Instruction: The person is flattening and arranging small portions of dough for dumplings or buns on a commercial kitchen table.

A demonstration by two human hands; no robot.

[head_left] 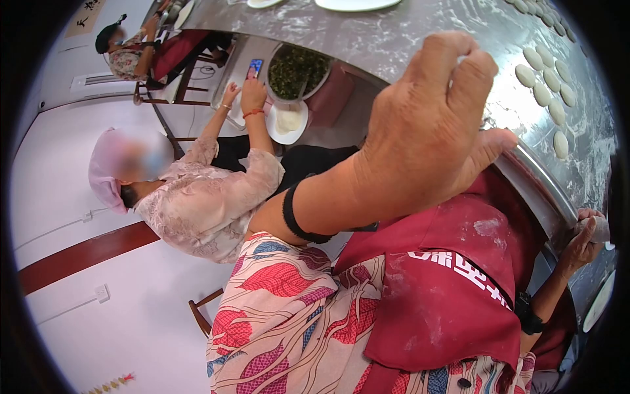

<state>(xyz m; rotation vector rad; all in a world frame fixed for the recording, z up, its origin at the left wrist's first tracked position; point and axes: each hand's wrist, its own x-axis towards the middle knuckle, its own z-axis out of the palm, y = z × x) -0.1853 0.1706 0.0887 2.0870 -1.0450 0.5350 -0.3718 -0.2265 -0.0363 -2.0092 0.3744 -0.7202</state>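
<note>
My left hand point(430, 121), with a black band on the wrist, is raised large before the camera, its back towards me. Its fingers are bent and partly apart, the thumb stretched out to the side; nothing shows in it, though the fingertips are hidden. Below it runs the rounded edge of a metal table point(453, 26) dusted with flour. At the far right, my right hand point(581, 244) is closed round a small pale grey flat piece point(596, 230), whose kind I cannot make out. Several flattened dough pieces point(541, 94) lie on the table beyond my left hand.
A seated person point(210, 197) in a pink cap holds a phone point(254, 69) beside a bowl of chopped greens point(298, 72) and a white plate point(298, 131). Another person point(131, 62) sits farther back. White plates point(357, 3) stand on the table. My red apron point(446, 308) is floury.
</note>
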